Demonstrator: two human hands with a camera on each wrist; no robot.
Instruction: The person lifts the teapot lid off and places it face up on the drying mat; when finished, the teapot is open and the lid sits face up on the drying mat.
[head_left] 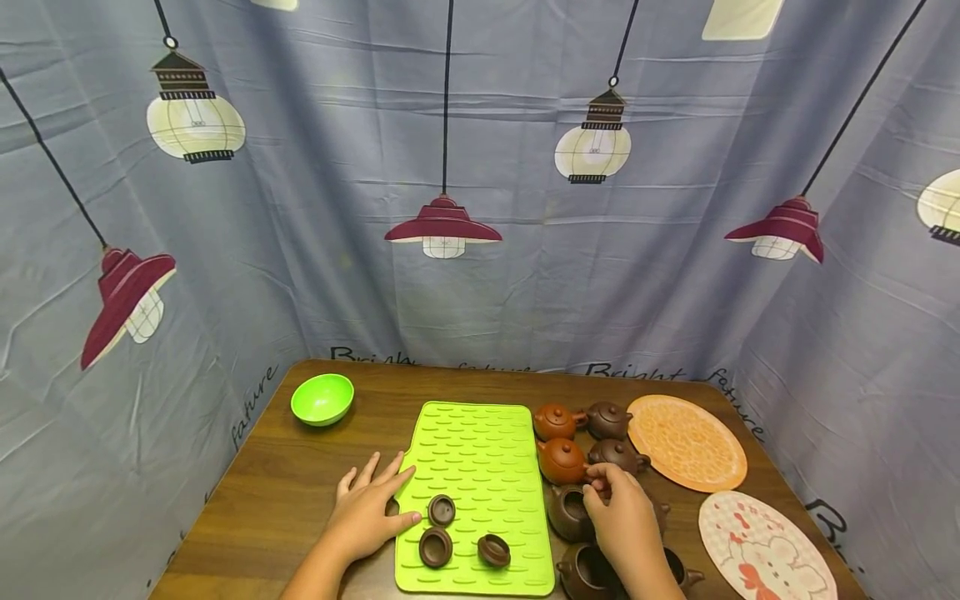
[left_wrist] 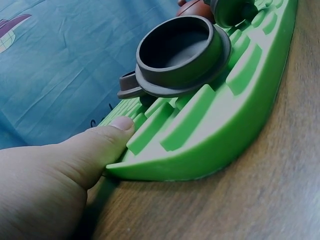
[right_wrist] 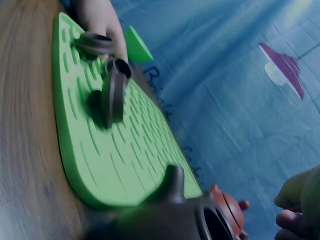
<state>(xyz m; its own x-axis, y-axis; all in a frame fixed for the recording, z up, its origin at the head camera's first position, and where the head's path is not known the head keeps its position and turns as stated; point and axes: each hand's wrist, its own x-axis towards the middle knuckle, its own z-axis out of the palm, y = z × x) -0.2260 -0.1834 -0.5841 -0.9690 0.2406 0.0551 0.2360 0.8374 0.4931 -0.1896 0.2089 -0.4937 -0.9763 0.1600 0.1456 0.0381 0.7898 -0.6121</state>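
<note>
My left hand (head_left: 365, 512) lies with fingers spread at the left edge of the green ridged mat (head_left: 480, 467); its thumb (left_wrist: 107, 135) rests on the mat's rim. Beside the thumb are two dark brown teapot lids, a smaller one (head_left: 442, 510) and a larger one (head_left: 435, 547), hollow side up. Another dark lid (head_left: 493, 550) sits tilted to their right. My right hand (head_left: 624, 521) is bent over the brown teapots, thumb and forefinger close together; I cannot tell if they pinch anything. An open, lidless teapot (head_left: 570, 512) stands left of it, and a lidded one (head_left: 617, 454) just beyond.
Two reddish teapots (head_left: 555, 422) and another lidded brown one (head_left: 609, 419) stand at the back. Nearer me is a lidless brown teapot (head_left: 577, 575). An orange round mat (head_left: 686, 442) and a bear-print round mat (head_left: 768, 542) lie right; a green bowl (head_left: 322, 400) sits back left.
</note>
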